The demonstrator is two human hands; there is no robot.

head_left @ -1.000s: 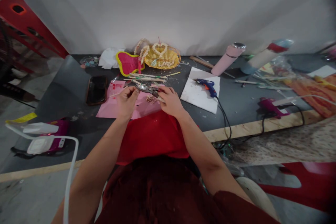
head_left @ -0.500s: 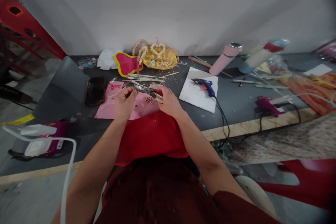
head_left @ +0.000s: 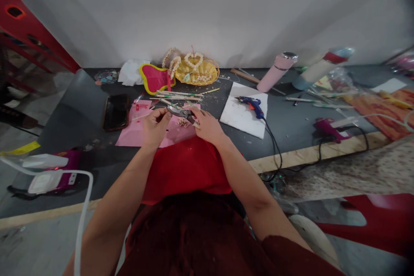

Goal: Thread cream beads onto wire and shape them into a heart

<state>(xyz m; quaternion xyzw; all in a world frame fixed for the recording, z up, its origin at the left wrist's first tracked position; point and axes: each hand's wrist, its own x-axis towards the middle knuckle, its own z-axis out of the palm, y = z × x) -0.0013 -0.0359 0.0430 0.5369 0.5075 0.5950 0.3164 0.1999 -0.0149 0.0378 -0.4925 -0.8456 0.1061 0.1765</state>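
Observation:
My right hand (head_left: 208, 127) is wrapped round the handles of pruning shears (head_left: 184, 113), whose dark metal jaws point left. Facing it, my left hand (head_left: 154, 128) pinches a thin pale stick (head_left: 139, 117) between thumb and fingers; one end sticks out to the left, and the other end lies by the jaws, partly hidden. Below the shears, a pile of short cut pieces (head_left: 183, 122) rests on a pink sheet (head_left: 127, 136). Beyond my hands lie several striped paper-wrapped sticks (head_left: 177, 95). Red cloth (head_left: 187, 168) covers my lap.
A yellow basket (head_left: 211, 78) with beaded hearts stands by the wall, a pink-and-yellow pad (head_left: 155, 79) beside it. Rightward, a blue glue gun (head_left: 254, 105) lies on a white board (head_left: 237, 123), near a pink bottle (head_left: 273, 72). A phone (head_left: 115, 112) and power strip (head_left: 69, 168) are leftward.
The shears' jaws have turned slightly and sit closer to my left fingertips. My hands otherwise hold nearly the same place; the whole view has shifted slightly.

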